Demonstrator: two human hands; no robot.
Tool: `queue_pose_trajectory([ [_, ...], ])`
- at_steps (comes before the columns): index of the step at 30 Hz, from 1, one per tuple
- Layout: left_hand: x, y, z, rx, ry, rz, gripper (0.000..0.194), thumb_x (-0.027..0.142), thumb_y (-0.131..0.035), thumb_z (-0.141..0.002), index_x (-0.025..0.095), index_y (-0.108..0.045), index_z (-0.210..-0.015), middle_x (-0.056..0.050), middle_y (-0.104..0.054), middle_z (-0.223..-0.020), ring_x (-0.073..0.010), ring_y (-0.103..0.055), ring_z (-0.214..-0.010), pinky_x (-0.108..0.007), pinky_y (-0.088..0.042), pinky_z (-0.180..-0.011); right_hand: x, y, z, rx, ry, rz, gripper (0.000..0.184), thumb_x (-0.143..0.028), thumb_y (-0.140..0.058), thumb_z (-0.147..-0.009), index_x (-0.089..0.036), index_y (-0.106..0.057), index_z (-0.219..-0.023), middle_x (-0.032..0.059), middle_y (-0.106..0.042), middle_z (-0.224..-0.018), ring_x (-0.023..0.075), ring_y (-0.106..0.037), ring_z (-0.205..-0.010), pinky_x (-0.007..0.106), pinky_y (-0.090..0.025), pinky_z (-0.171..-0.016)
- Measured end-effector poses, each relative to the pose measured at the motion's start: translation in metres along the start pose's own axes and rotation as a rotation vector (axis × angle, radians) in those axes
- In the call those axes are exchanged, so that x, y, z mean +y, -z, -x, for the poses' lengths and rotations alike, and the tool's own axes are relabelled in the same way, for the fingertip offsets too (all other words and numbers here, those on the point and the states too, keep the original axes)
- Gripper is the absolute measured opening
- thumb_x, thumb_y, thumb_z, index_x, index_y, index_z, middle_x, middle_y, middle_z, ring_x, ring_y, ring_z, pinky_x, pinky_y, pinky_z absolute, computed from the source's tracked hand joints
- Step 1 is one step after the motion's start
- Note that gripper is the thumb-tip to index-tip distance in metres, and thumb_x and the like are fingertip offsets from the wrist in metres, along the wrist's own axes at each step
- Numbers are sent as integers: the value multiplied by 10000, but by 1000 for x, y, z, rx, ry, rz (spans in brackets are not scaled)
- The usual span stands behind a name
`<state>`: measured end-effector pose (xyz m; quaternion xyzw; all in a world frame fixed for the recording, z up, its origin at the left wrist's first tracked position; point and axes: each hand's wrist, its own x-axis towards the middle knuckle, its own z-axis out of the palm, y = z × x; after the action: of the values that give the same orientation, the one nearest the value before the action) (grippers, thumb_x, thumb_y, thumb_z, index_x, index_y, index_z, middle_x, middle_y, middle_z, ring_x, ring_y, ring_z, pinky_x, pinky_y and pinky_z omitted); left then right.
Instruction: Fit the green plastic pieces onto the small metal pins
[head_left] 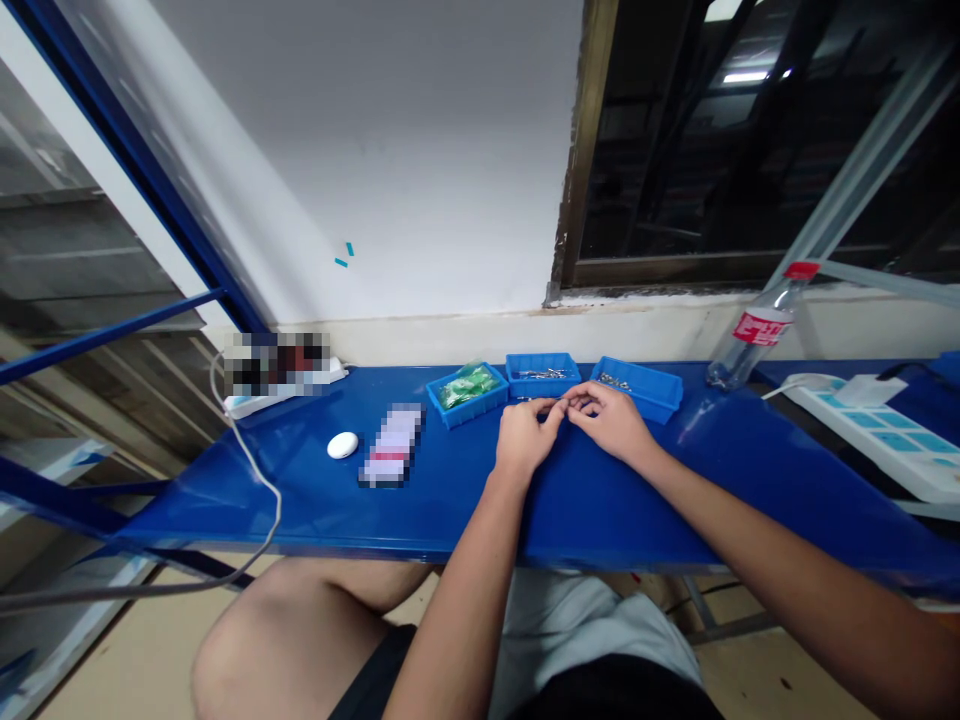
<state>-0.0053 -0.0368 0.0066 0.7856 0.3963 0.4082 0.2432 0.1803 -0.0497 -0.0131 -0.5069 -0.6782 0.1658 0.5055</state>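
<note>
My left hand [527, 432] and my right hand [606, 413] meet fingertip to fingertip above the blue table, just in front of the bins. Both are closed in a pinch. A small, thin metallic piece seems to show by the left fingers, but what lies between the fingertips is too small to name. Behind the hands stands a blue bin [541, 388] with slim metal parts. To its right, partly covered by my right hand, is another blue bin [651, 392] with small metal pieces. A third bin [474, 410], on the left, holds green plastic-wrapped contents [469, 386].
On the left lie a white oval object [343, 445] and a blurred-out flat item [394, 443]. A grey cable [259, 470] hangs over the table's front edge. At right stand a red-capped plastic bottle [759, 330] and a white power strip [885, 435]. A wall rises behind.
</note>
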Motion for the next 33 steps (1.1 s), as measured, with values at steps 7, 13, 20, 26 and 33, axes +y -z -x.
queue_pose_trajectory([
  [7,-6,0,-3,-10,43,32,223,234,-661,-971,246,-817,-1130,-36,-814,-1137,-222,-776,-1060,-319,-591,-995,-11,2,1,-38,128,19,98,-270,-662,-905,-248,-745,-953,69,-726,-1038,234,-719,-918,382,-634,-804],
  [13,-6,1,-5,-2,48,51,235,150,-688,-913,226,-819,-1093,-36,-826,-1079,-207,-789,-1018,-323,-596,-1008,-4,-3,2,1,-37,-150,242,-399,-720,-913,-234,-693,-1087,70,-744,-992,235,-739,-912,387,-654,-794],
  [20,-9,0,-5,0,38,50,241,128,-688,-898,226,-813,-1080,-30,-827,-1072,-200,-784,-1030,-322,-595,-1004,2,-6,-1,9,-117,-274,308,-409,-802,-826,-207,-672,-1017,65,-735,-901,205,-729,-836,373,-651,-796],
  [26,-7,-1,-5,22,38,67,207,109,-683,-907,225,-798,-1035,-25,-824,-1074,-188,-777,-1021,-311,-592,-989,0,-7,-1,4,-135,-315,348,-369,-820,-784,-209,-651,-1044,57,-728,-899,193,-731,-821,351,-647,-783],
  [33,-3,0,-5,36,17,118,159,139,-675,-925,224,-791,-992,-13,-825,-1041,-177,-776,-967,-299,-591,-962,5,-6,0,-3,-125,-254,285,-337,-792,-800,-206,-677,-1026,66,-721,-934,197,-722,-853,347,-637,-789],
])
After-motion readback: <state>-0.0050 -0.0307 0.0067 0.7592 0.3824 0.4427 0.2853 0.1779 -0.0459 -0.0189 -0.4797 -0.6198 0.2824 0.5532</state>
